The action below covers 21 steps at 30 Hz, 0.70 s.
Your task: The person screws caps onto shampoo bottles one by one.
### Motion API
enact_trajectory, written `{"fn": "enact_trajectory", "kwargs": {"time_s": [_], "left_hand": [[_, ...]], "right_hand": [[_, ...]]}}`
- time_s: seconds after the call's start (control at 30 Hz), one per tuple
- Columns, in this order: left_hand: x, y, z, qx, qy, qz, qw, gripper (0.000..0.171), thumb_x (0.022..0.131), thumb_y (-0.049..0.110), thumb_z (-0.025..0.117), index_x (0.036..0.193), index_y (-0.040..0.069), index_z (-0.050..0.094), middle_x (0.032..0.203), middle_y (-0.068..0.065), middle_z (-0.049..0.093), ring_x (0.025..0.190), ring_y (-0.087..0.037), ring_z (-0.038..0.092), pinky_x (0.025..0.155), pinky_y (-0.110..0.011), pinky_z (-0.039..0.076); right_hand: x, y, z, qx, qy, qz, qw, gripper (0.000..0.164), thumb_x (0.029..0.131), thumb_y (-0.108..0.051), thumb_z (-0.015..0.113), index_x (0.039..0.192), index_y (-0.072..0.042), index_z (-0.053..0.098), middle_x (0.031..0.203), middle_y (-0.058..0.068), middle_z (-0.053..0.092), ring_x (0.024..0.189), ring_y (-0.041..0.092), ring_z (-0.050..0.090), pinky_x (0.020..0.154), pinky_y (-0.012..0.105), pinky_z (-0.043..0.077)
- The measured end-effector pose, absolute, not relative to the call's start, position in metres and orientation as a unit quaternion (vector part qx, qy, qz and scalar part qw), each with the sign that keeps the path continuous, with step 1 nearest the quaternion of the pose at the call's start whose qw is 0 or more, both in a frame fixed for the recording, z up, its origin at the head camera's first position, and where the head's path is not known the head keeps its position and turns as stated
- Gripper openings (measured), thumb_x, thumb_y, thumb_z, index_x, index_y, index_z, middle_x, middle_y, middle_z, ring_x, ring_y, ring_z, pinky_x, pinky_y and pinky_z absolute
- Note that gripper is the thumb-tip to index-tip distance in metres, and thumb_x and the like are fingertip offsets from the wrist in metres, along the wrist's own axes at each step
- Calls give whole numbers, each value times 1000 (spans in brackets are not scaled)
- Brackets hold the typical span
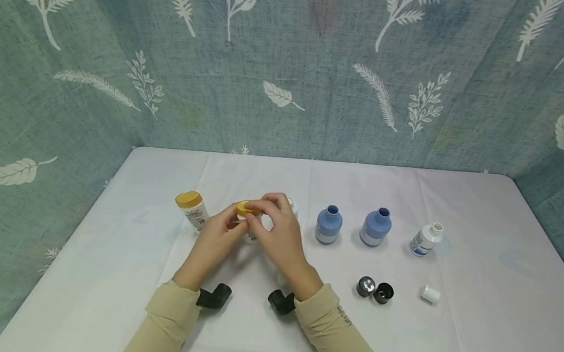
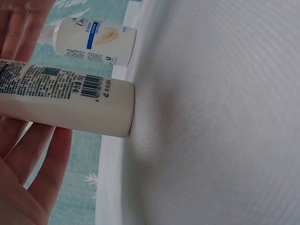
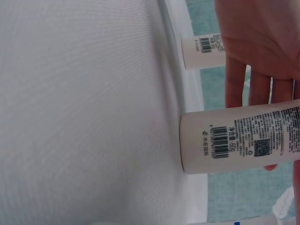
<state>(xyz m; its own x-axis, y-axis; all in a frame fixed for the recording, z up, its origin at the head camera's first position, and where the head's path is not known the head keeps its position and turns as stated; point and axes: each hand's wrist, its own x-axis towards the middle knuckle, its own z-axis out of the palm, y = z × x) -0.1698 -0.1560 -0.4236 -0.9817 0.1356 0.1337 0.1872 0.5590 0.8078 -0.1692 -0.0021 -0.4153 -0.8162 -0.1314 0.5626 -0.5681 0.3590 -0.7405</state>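
In the head view, a white bottle with a yellow cap (image 1: 245, 207) stands upright between both hands. My left hand (image 1: 215, 243) grips this bottle (image 2: 65, 98) near its top; its base rests on the cloth in the left wrist view. The thumb and fingers of my right hand (image 1: 280, 234) pinch the cap from the right side. Whether the cap sits fully on the neck is hidden by the fingers. Just left stands a second yellow-capped bottle (image 1: 192, 207). Behind the right hand, an open white bottle (image 1: 292, 205) is partly hidden.
To the right stand two uncapped blue bottles (image 1: 328, 225) and an uncapped small white bottle (image 1: 426, 239). In front of them lie two black caps (image 1: 374, 289) and a white cap (image 1: 430, 294). White cloth covers the table (image 1: 478, 338); a green patterned curtain (image 1: 293, 125) hangs behind.
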Motion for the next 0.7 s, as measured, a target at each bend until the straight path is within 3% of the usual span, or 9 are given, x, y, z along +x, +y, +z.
{"fn": "enact_trajectory", "kwargs": {"time_s": [0.23, 0.53, 0.7], "left_hand": [[-169, -157, -424, -74, -894, -441, 26, 39, 90, 40, 55, 122, 18, 58, 114, -7, 64, 100, -23, 63, 85, -44, 49], [-169, -157, -424, -81, -899, -429, 37, 34, 91, 35, 55, 120, 19, 60, 97, -6, 69, 89, -19, 63, 78, -41, 51], [-169, -157, -424, -84, -893, -440, 35, 35, 90, 38, 57, 120, 19, 59, 105, -7, 67, 97, -23, 63, 83, -44, 50]], "right_hand": [[-169, -2, -415, 222, -800, 514, 217, 17, 84, -19, 67, 100, -15, 68, 102, 0, 51, 89, 9, 52, 75, 27, 46], [-169, -2, -415, 221, -800, 518, 209, 17, 84, -21, 67, 100, -16, 68, 99, -2, 52, 88, 8, 52, 72, 28, 46], [-169, -2, -415, 221, -794, 531, 197, 16, 91, -21, 58, 102, -17, 68, 99, -4, 54, 91, 7, 52, 75, 26, 46]]}}
